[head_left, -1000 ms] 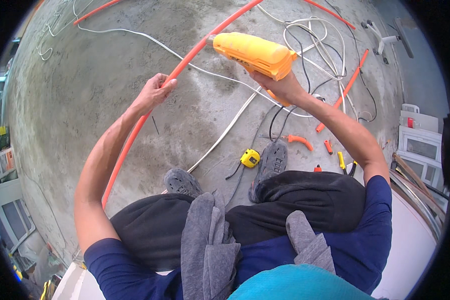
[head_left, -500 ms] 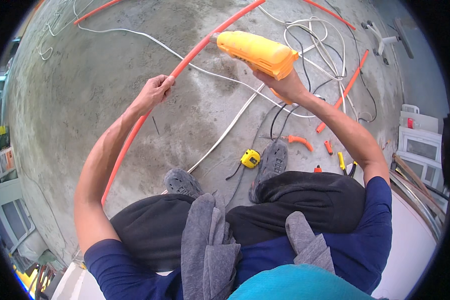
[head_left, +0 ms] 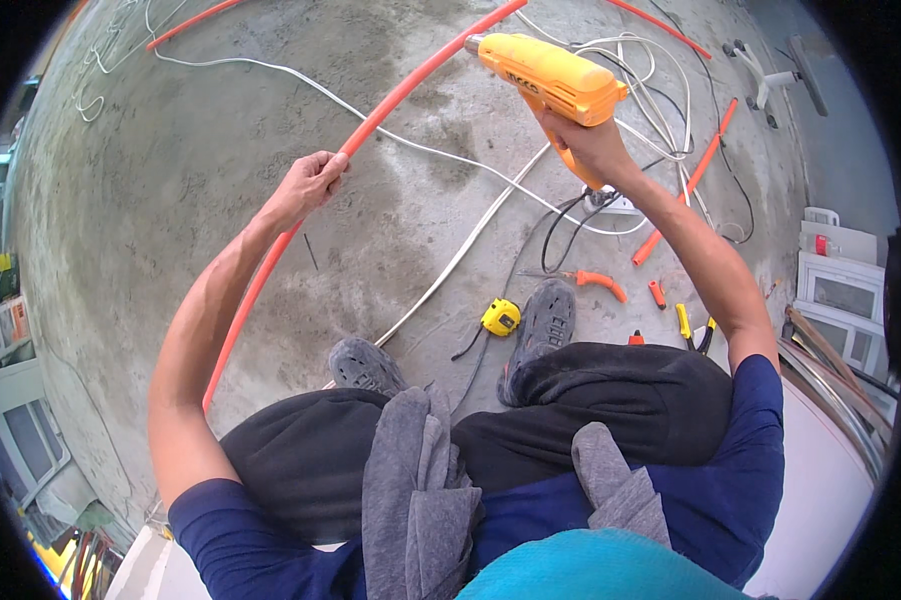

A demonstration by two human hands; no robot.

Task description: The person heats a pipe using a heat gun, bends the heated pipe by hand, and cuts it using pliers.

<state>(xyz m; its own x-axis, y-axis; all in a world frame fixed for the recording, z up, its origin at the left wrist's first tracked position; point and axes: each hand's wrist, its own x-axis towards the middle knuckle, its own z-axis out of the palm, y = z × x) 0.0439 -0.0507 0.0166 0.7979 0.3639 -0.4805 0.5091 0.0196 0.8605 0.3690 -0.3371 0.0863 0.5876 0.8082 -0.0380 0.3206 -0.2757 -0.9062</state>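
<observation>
A long orange-red pipe (head_left: pixel 395 98) curves from beside my left leg up to the far edge of the view. My left hand (head_left: pixel 315 185) is closed around its middle. In my right hand (head_left: pixel 592 147) is the handle of a yellow heat gun (head_left: pixel 550 75). The gun's metal nozzle points left, close to the far part of the pipe; whether it touches the pipe I cannot tell. A dark cord runs from below the handle toward a white power strip (head_left: pixel 618 203), which my right forearm partly hides.
A yellow tape measure (head_left: pixel 501 317) lies by my right shoe. An orange-handled saw (head_left: pixel 600 284), a short orange pipe piece (head_left: pixel 656 294) and yellow-handled pliers (head_left: pixel 684 322) lie to its right. White cables (head_left: pixel 660 75) coil at the far right, near another orange pipe (head_left: pixel 705 165).
My right hand has moved the heat gun to the right and farther away, along the pipe toward its far end. My left hand and the pipe have stayed almost still.
</observation>
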